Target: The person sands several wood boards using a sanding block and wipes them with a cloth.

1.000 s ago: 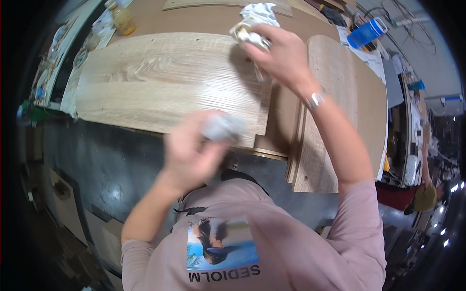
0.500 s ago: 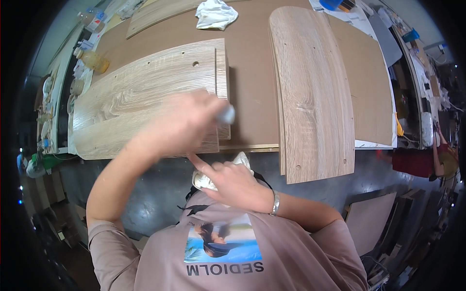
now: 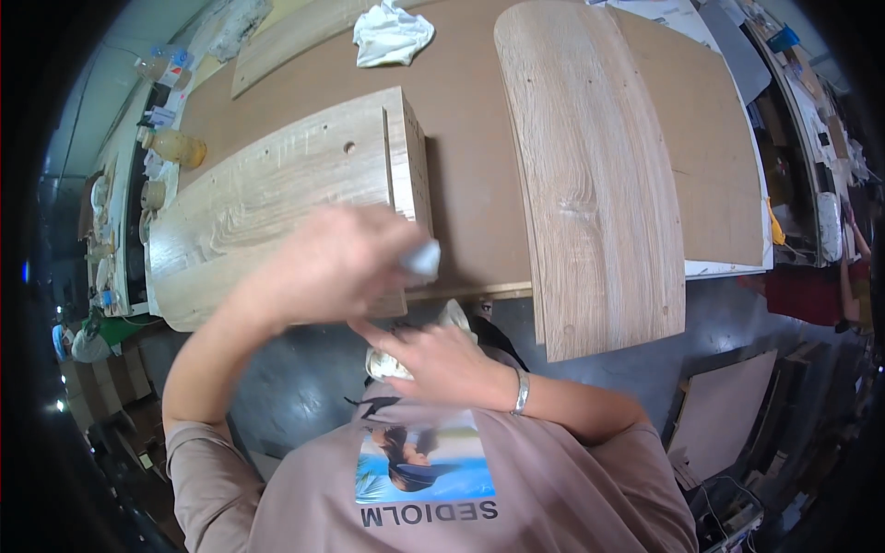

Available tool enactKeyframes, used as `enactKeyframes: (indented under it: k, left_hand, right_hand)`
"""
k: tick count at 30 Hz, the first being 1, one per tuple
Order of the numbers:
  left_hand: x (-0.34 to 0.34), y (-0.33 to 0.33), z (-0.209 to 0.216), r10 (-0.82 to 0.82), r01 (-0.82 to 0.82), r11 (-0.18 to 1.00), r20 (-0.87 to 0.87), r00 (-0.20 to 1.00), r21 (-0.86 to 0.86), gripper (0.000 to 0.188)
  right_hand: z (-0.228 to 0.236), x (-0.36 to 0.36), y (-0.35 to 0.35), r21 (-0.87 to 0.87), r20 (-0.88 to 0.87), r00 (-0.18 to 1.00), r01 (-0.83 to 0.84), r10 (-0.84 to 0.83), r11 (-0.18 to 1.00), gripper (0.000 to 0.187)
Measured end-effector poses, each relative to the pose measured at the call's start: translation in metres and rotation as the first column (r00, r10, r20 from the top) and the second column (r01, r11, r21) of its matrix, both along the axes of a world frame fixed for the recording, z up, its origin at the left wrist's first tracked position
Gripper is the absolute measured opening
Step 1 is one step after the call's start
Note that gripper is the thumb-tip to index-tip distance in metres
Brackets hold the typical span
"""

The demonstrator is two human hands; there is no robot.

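- While 2 panel stacks (image 3: 258,189) lay on our brown tabletop (image 3: 466,203), grey floor (image 3: 286,378) showed below.
- Our left hand (image 3: 341,263), by the left stack's right end, gripped a pale thing (image 3: 423,263) we found too blurred to name.
- Our right hand (image 3: 444,365) clasped a white cloth (image 3: 385,366), partly hidden.
- A far panel (image 3: 300,41) ran out of view.

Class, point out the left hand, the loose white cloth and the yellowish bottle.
Left hand (image 3: 355,256): head view, blurred back.
Loose white cloth (image 3: 394,37): head view, crumpled middle.
Yellowish bottle (image 3: 179,147): head view, its side.
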State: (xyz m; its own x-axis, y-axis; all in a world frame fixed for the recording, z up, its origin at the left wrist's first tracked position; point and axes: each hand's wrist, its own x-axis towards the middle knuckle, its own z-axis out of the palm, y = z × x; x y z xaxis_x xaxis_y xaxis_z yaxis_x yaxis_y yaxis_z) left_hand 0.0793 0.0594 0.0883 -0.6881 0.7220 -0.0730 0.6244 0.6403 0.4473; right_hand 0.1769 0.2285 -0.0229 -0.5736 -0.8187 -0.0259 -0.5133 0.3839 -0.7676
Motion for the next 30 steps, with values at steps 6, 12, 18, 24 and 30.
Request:
enactKeyframes:
  k: [6,12,18,24,30]
  left_hand:
    - [-0.073,-0.016,-0.016,0.243,-0.247,0.968,-0.07,0.968,-0.05,0.032]
    - [-0.141,-0.035,-0.019,0.461,-0.464,0.885,-0.213,0.862,0.036,0.025]
    - [-0.122,-0.032,-0.021,0.437,-0.441,0.898,-0.153,0.887,0.008,0.03]
    - [-0.111,-0.035,-0.025,0.654,-0.64,0.755,-0.237,0.719,0.14,0.031]
    - [-0.09,-0.134,-0.039,0.85,-0.882,0.465,-0.316,0.42,0.078,0.03]
  right_hand:
    - [0.0,0.0,0.003,-0.007,0.082,0.996,-0.021,0.022,1.0,0.086]
    - [0.006,-0.003,0.002,-0.012,0.094,0.994,-0.056,0.056,0.998,0.087]
    - [0.005,-0.012,0.004,-0.009,0.136,0.989,-0.059,0.06,0.998,0.082]
    - [0.008,-0.021,0.008,-0.087,0.219,0.973,-0.05,0.068,0.995,0.075]
    - [0.062,-0.055,0.055,-0.312,0.482,0.863,0.333,-0.154,0.89,0.05]
